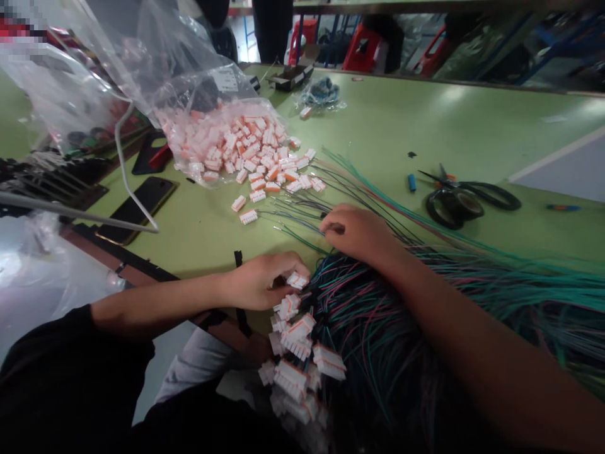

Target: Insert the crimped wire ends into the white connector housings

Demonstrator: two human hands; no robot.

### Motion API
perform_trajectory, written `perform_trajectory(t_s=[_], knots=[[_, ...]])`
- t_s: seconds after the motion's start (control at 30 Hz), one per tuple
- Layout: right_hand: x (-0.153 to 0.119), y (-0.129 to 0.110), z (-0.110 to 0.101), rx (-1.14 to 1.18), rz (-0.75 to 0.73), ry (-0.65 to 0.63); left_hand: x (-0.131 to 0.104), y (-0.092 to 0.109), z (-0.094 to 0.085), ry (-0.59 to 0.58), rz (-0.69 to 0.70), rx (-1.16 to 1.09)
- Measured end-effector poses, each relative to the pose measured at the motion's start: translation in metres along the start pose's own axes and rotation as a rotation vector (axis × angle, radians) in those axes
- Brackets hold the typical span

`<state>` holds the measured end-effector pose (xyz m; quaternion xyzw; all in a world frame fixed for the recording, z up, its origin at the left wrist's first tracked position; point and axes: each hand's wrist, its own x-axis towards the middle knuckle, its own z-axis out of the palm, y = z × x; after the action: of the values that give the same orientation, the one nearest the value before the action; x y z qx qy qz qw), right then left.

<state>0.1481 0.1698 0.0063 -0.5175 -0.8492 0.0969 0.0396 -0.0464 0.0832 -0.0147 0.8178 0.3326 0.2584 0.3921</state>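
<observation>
My left hand [265, 277] pinches a white and orange connector [297, 280] between thumb and fingers. Up and to the right, my right hand [352, 232] has its fingers curled together over the thin wires [302, 217]; what its fingertips grip is too small to make out. Below my left hand hangs a cluster of wired connectors [297, 337] at the table's near edge. A large bundle of green, pink and dark wires [454, 277] lies under my right forearm. Loose connectors [255, 148] spill from a clear plastic bag [189, 88] beyond my hands.
Black-handled scissors [491, 192], a roll of black tape [467, 203] and a small blue piece [411, 183] lie at the right. A phone [137, 211] rests at the left, near a bent white rod [123, 157]. An open dark box [290, 77] stands farther back.
</observation>
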Motion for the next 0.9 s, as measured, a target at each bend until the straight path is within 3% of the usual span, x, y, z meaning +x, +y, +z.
perform_trajectory(t_s=[0.43,0.7,0.8,0.9], knots=[[-0.007,-0.009,0.004,-0.172,-0.001,-0.014,0.0,-0.001,0.0,0.002,0.014,0.01],[-0.007,-0.01,-0.005,-0.241,0.04,-0.129,0.001,0.001,-0.001,0.014,-0.045,-0.059],[-0.009,-0.012,-0.005,-0.297,0.031,-0.127,0.003,-0.001,-0.002,0.026,-0.117,-0.18],[-0.01,-0.012,-0.003,-0.318,0.014,-0.105,0.008,-0.006,-0.004,0.077,-0.257,-0.494]])
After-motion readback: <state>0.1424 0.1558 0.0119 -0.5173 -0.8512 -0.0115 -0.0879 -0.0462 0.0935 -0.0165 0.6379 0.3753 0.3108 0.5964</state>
